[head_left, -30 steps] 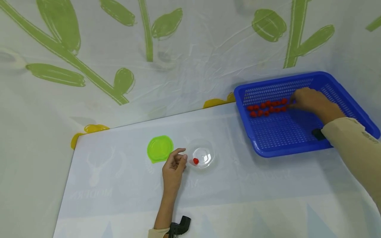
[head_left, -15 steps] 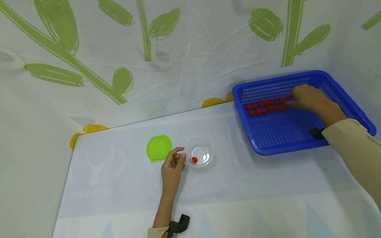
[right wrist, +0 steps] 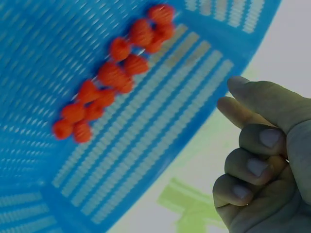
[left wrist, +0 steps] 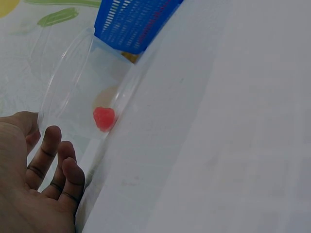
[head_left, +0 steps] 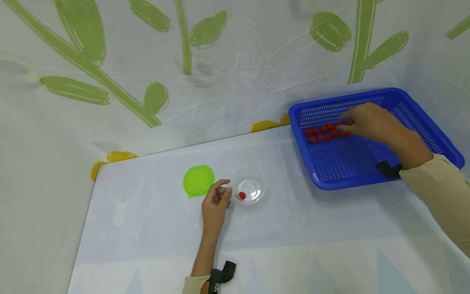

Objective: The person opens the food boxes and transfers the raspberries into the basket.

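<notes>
A clear plastic bowl [head_left: 255,179] stands on the white table with one red raspberry [left wrist: 104,119] inside. My left hand [head_left: 216,204] is beside its left edge, fingers loosely bent and fingertips right at the rim. A blue basket [head_left: 341,175] at the right holds two rough rows of red raspberries [right wrist: 109,75]. Over the right end of these rows hovers my right hand [head_left: 369,122]. In the right wrist view its thumb and index finger reach out with a small gap between them, and the other fingers are bent. Nothing shows in its grasp.
A bright green lid [head_left: 198,181] lies on the table [head_left: 154,216] to the left of the bowl. Behind the table rises a pale wall covering [head_left: 235,94] with printed green leaves. The basket's raised walls stand around the raspberries.
My right hand has moved left over the basket and now covers the right end of the raspberry rows. The left hand stays by the bowl.
</notes>
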`<state>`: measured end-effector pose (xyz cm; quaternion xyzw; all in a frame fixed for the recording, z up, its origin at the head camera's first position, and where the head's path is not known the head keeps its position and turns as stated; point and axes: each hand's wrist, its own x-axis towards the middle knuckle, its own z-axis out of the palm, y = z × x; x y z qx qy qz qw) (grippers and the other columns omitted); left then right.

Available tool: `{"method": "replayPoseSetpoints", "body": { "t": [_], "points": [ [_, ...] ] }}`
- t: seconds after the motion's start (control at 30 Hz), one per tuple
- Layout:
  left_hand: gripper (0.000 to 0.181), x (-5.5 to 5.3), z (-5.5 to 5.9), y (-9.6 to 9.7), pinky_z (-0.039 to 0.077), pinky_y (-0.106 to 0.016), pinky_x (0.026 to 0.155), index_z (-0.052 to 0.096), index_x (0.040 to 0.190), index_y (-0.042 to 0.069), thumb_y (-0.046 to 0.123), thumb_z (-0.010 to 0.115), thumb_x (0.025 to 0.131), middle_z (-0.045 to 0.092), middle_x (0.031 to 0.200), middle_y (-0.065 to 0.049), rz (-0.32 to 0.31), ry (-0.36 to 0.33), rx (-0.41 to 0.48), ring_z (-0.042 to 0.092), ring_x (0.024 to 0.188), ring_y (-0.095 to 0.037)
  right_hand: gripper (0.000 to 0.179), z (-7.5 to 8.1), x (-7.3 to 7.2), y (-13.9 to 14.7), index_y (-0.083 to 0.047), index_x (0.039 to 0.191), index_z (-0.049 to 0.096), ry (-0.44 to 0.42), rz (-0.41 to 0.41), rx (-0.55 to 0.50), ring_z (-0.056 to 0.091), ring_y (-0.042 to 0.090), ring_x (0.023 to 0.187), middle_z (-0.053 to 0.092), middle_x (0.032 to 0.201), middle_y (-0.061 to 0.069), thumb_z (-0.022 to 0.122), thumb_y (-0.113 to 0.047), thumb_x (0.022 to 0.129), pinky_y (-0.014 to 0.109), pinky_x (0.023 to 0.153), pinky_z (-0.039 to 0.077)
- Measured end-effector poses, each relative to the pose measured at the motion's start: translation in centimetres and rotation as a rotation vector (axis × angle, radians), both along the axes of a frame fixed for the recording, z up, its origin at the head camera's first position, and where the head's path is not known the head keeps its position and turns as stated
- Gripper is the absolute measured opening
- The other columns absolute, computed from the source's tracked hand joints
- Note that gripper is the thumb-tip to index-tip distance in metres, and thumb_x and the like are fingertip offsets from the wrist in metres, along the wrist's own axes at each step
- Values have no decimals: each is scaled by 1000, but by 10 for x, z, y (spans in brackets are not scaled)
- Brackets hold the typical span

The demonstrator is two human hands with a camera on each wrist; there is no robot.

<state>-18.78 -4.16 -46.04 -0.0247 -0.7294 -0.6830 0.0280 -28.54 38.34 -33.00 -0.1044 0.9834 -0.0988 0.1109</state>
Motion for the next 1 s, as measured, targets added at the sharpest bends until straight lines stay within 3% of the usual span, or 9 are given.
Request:
{"method": "replayPoseSetpoints", "body": {
  "t": [0.2, 0.33, 0.57, 0.8, 1.0],
  "points": [
    [25, 0, 1, 1, 51, -19, 63, 67, 121, 3, 9, 68, 96, 62, 85, -9, 4, -17, 7, 56, 71, -13, 23, 5, 14, -27, -2, 109, 76, 61, 54, -46, 64, 29, 84, 73, 97, 12, 73, -18, 92, 49, 74, 52],
    [25, 0, 2, 0, 50, -19, 63, 67, 121, 3, 9, 67, 97, 62, 85, -9, 4, -13, -1, 56, 70, -13, 20, 8, 24, -46, -7, 106, 78, 125, 77, -77, 51, 19, 69, 64, 77, 0, 77, -17, 89, 35, 59, 43],
    [24, 1, 1, 0, 50, -17, 63, 67, 120, 4, 9, 67, 97, 63, 86, -9, 8, -3, -9, 56, 71, -11, 17, 7, 37, -76, -7, 104, 78, 153, 134, -155, 56, 16, 71, 70, 88, 2, 77, -16, 89, 35, 63, 50],
    [24, 0, 1, 1, 50, -17, 63, 67, 120, 3, 9, 67, 97, 63, 86, -11, 7, 9, -16, 56, 70, -12, 18, -2, 45, -103, -7, 105, 77, 175, 248, -193, 42, 10, 60, 45, 68, -5, 76, -17, 90, 28, 54, 37],
    [24, 0, 2, 0, 50, -17, 63, 67, 120, 4, 9, 67, 97, 64, 87, -10, 10, 9, -19, 56, 70, -13, 20, -11, 51, -130, -9, 108, 77, 131, 259, -249, 41, 9, 60, 45, 67, -6, 76, -19, 91, 26, 53, 37]
  ]
}}
